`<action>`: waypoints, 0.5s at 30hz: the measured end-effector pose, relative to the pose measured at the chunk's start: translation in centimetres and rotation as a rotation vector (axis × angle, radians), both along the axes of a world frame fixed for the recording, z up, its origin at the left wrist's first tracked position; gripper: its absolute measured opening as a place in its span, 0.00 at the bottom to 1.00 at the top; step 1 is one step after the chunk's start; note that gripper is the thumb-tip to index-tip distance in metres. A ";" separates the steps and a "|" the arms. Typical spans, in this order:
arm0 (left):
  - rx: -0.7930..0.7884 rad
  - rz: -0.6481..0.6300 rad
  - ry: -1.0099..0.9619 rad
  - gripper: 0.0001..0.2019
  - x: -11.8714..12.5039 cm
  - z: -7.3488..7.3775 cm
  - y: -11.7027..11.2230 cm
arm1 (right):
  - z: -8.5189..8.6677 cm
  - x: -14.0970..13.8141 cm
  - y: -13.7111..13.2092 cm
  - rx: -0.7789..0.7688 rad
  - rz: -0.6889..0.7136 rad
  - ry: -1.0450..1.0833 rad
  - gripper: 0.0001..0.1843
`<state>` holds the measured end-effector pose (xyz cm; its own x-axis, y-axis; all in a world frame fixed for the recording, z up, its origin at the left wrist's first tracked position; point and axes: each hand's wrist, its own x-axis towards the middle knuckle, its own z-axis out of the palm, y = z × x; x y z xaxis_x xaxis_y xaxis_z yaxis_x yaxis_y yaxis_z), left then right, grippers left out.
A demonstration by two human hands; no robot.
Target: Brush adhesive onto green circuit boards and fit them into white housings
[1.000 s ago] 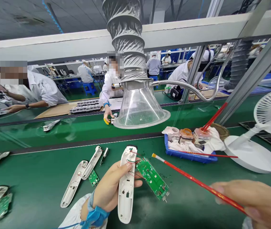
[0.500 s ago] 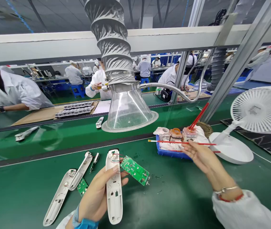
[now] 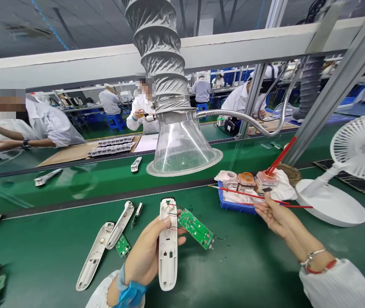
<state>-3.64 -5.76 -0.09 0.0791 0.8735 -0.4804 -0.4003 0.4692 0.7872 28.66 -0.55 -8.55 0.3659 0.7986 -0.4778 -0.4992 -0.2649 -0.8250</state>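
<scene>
My left hand grips a long white plastic casing upright over the green mat. A green circuit board hangs from the casing's top by thin wires and rests to its right. My right hand reaches to the blue tray and holds a thin red brush, which lies across the tray with its tip pointing left. Small pots and white cloths sit in the tray.
Two more white casings and a small green board lie left of my left hand. A clear fume hood hangs ahead; a white fan stands at right. People in white coats work across the conveyor.
My right hand has carried the red brush from near me out to the blue tray, where it now lies low across it. My left hand keeps hold of the casing.
</scene>
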 end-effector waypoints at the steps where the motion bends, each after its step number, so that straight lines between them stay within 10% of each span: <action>1: 0.008 -0.007 -0.006 0.11 0.1 0.0 0.1 | 0.3 -0.2 -0.3 -0.011 0.035 0.009 0.14; 7: 0.117 -0.189 0.024 0.18 1.8 -0.5 0.7 | 4.1 -5.8 -2.9 0.057 0.451 0.149 0.11; 11: 0.309 -0.358 0.125 0.15 2.7 -0.4 1.2 | 5.7 -9.5 -4.1 0.246 1.045 0.382 0.23; 15: 0.404 -0.393 0.257 0.14 2.7 0.2 1.3 | 5.3 -10.0 -4.1 0.294 1.120 0.368 0.22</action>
